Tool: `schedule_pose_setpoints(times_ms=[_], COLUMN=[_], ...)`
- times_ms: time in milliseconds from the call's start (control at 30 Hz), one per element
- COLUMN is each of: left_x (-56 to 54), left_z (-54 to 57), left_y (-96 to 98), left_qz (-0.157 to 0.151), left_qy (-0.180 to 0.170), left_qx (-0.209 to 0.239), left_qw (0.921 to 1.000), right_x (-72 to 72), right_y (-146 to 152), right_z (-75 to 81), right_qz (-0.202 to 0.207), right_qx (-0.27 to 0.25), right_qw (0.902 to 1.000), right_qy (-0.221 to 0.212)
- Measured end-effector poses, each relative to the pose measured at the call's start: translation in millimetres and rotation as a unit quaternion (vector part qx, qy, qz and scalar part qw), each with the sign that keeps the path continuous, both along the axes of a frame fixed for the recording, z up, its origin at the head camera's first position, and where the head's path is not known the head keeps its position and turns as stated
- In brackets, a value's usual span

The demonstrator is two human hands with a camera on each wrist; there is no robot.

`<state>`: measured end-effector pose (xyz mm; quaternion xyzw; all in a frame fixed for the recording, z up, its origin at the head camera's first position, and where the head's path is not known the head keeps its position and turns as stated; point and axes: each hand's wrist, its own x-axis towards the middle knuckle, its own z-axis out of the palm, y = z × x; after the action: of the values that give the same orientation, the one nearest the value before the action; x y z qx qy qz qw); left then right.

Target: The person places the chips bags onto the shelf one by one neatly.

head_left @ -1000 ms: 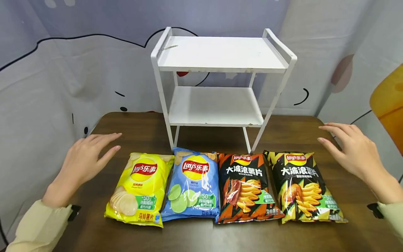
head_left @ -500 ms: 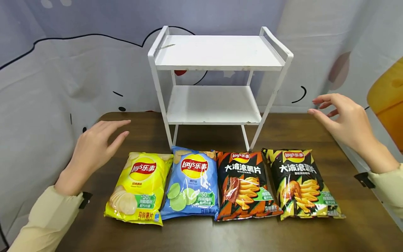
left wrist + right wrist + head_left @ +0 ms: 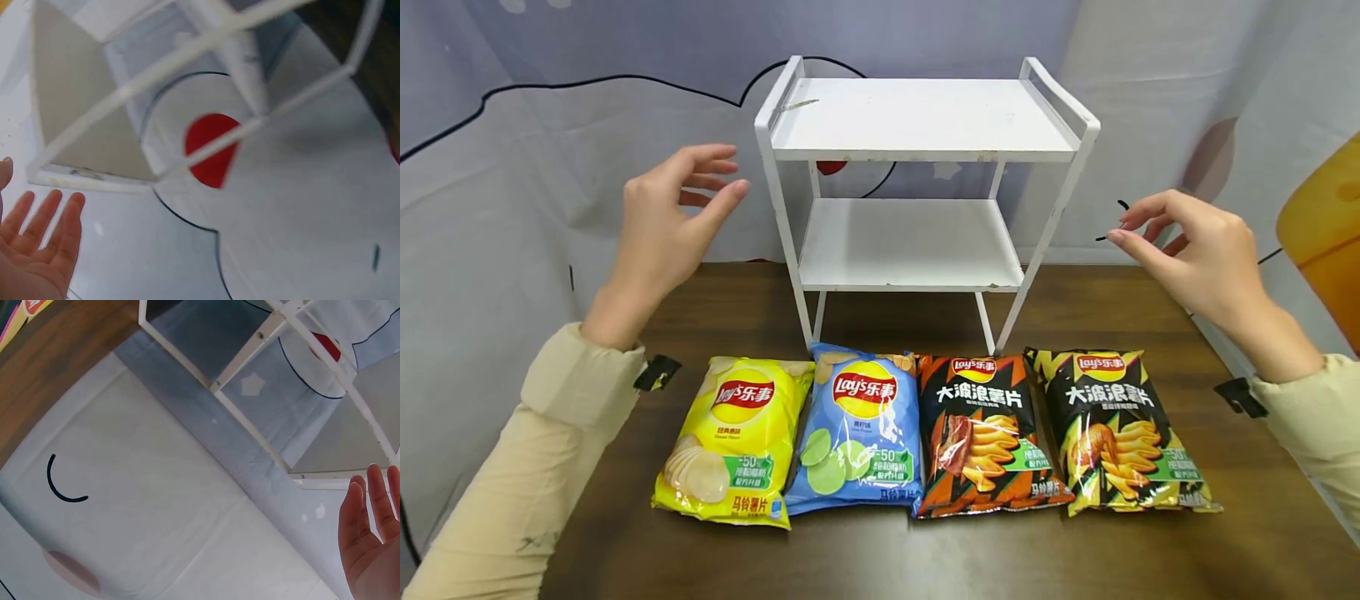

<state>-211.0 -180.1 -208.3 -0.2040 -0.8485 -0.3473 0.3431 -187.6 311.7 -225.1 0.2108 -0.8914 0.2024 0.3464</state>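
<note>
A white two-tier shelf rack [image 3: 925,121] stands toward the back of the brown table. My left hand [image 3: 673,212] is raised to the left of the rack, thumb apart from loosely bent fingers, holding nothing. To the rack's right hangs my right hand [image 3: 1198,250], also holding nothing, its thumb and fingertips close to each other. In front of the rack lie a yellow chip bag [image 3: 733,442], a blue chip bag [image 3: 857,433], an orange-and-black chip bag [image 3: 988,437] and a black-and-yellow chip bag [image 3: 1120,433], side by side, faces up. Both wrist views show relaxed fingers near the rack's top shelf edge.
The brown table [image 3: 865,558] carries the rack and the bags. Behind it hangs a pale patterned cloth [image 3: 580,167], which also covers the sides. The rack's lower shelf [image 3: 910,242] sits between its white legs.
My left hand has risen well above the table and moved right, toward the rack. My right hand has also moved up and slightly left. The bags and rack stay in place.
</note>
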Motion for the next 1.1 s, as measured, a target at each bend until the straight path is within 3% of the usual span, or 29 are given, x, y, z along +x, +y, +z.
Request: schedule_pose_setpoints(times_ms=[167,333,667,967,1100], left_x=[-14.8,-27.5,-36.1,-36.8,-38.3], left_z=[21.7,27.8,28.6,26.4,24.7], left_y=[17.9,24.8,29.6,34.7,35.8], left_qz=[-0.002,-0.025,-0.049,-0.034,-0.041], left_qy=[-0.077,-0.122,-0.118,-0.100,-0.100], left_qx=[0.064,0.117,0.161,0.164,0.188], left_qw=[0.9950,0.9852,0.9786,0.9808,0.9762], right_x=[2.0,6.2,17.1,20.7,26.2], right_y=[-2.4,-2.2,2.5,-0.8,-2.6], right_z=[-2.9,-7.3,-19.9,-33.1,-43.5], right_qz=[0.001,0.007,-0.003,0.005,0.014], right_qx=[0.013,0.022,0.035,0.041,0.057], right_qw=[0.9999,0.9994,0.9992,0.9990,0.9980], right_qy=[0.011,0.025,0.017,0.016,0.025])
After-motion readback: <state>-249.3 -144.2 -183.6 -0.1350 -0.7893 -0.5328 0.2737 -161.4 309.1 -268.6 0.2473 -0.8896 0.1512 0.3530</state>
